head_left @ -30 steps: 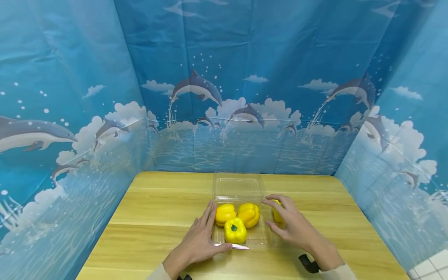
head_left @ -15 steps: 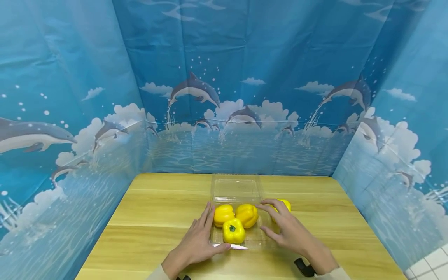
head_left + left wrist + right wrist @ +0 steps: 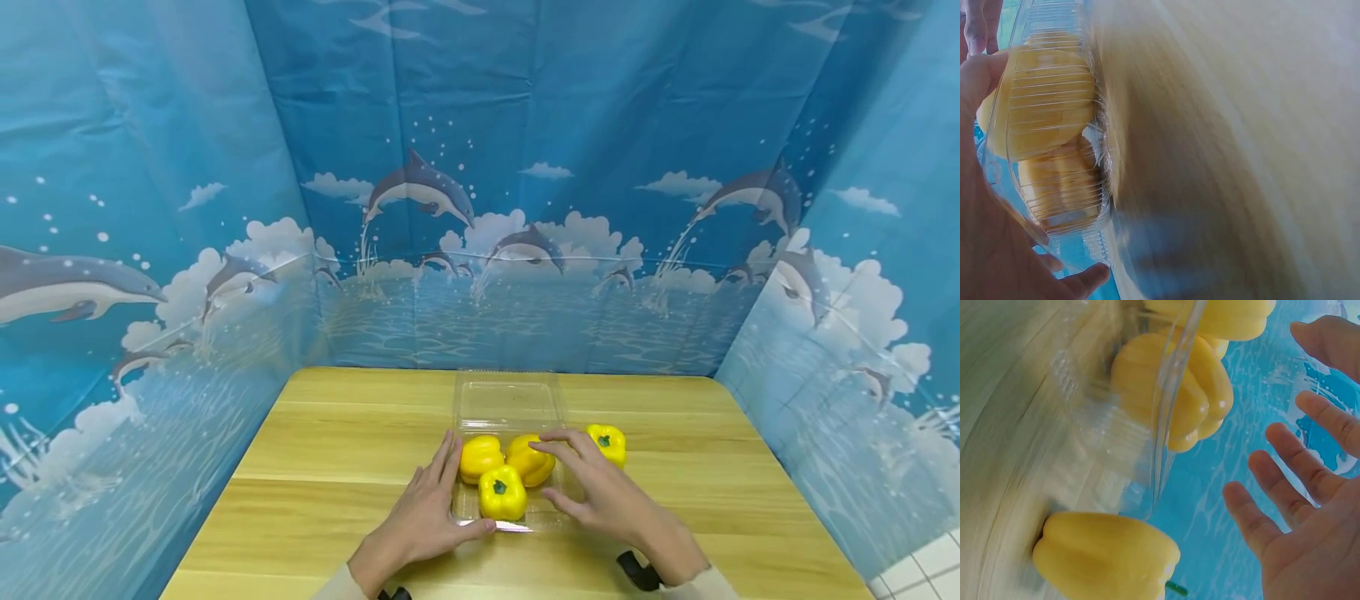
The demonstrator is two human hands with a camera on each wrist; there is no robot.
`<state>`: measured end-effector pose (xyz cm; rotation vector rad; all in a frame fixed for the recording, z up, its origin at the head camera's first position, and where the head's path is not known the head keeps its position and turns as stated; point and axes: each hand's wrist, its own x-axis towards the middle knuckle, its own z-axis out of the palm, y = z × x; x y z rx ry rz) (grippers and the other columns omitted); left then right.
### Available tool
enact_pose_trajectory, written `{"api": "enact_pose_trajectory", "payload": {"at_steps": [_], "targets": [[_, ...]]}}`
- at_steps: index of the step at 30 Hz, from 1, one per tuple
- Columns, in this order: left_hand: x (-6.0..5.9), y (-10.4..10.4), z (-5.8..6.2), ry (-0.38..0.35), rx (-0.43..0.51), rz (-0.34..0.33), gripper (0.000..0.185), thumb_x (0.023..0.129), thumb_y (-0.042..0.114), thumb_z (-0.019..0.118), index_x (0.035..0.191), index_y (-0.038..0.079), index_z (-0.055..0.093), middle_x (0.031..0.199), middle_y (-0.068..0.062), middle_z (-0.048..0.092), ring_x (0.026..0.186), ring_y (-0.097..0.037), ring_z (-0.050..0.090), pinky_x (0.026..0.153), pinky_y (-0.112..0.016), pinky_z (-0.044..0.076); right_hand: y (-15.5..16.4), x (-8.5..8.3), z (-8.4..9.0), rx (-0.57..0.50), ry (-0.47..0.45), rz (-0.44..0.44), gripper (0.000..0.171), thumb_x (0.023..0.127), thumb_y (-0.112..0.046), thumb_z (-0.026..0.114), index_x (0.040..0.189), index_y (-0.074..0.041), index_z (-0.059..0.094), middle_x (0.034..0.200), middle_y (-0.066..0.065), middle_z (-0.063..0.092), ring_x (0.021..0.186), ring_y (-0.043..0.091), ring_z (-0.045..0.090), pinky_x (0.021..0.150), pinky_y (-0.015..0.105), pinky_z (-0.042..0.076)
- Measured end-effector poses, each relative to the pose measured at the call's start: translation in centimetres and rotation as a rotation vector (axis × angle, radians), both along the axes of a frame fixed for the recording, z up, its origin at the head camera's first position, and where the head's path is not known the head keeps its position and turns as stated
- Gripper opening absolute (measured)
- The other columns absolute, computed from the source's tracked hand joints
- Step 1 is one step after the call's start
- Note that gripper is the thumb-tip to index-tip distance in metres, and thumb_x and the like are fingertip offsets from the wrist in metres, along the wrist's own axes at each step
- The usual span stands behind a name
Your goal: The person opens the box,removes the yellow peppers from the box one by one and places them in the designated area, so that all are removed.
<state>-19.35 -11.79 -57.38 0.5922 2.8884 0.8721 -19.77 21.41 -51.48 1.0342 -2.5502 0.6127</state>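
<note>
A clear plastic clamshell container [image 3: 551,510] lies on the table with its lid [image 3: 510,404] laid back, away from the person. Inside sit three yellow bell peppers: one back left [image 3: 481,458], one back right [image 3: 525,468] and one in front [image 3: 502,493], its green stem up. My left hand [image 3: 422,515] rests along the container's left side, fingers extended, thumb at the front edge. Over the container's right part hovers my right hand [image 3: 603,492], fingers spread, holding nothing. A fourth yellow bell pepper [image 3: 1107,556] lies on the table outside the container, on its right.
The light wooden table [image 3: 330,467] reaches back to a blue dolphin-print curtain [image 3: 480,317], which also hangs on both sides. Black straps [image 3: 637,571] show near the wrists. White tiles [image 3: 918,571] appear at the lower right.
My right hand has moved left, from in front of the fourth bell pepper to over the container's right part, uncovering that pepper. The left hand has stayed at the container's left side.
</note>
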Motion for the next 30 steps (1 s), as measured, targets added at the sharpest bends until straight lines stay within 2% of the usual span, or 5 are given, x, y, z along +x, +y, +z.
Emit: {"api": "enact_pose_trajectory", "payload": {"at_steps": [11,20,30], "targets": [[-0.2,0.0,0.1,-0.004,0.001,0.000,0.137,0.094,0.089,0.073,0.190,0.016,0.008,0.200,-0.009,-0.004,0.177,-0.050,0.034,0.143,-0.078,0.028,-1.0,0.1,0.2,0.014,-0.038,0.013,0.072,0.104,-0.031,0.092,0.169,-0.027,0.060,0.164,0.010,0.064,0.146,0.025,0.065,0.112,0.050,0.068],[-0.2,0.1,0.1,-0.014,0.003,-0.001,0.137,0.094,0.090,0.072,0.190,0.019,0.005,0.200,-0.010,-0.004,0.177,-0.050,0.035,0.143,-0.078,0.028,-1.5,0.3,0.3,0.015,-0.054,0.024,0.074,0.106,-0.034,0.090,0.172,-0.032,0.056,0.166,0.008,0.062,0.147,0.024,0.064,0.110,0.046,0.069],[0.3,0.1,0.0,0.012,-0.007,0.000,0.138,0.094,0.090,0.074,0.190,0.014,0.008,0.200,-0.010,-0.004,0.176,-0.051,0.037,0.142,-0.079,0.030,-2.0,0.5,-0.1,0.031,-0.086,0.033,0.077,0.107,-0.037,0.088,0.174,-0.036,0.051,0.167,0.008,0.060,0.147,0.023,0.063,0.110,0.048,0.068]]}}
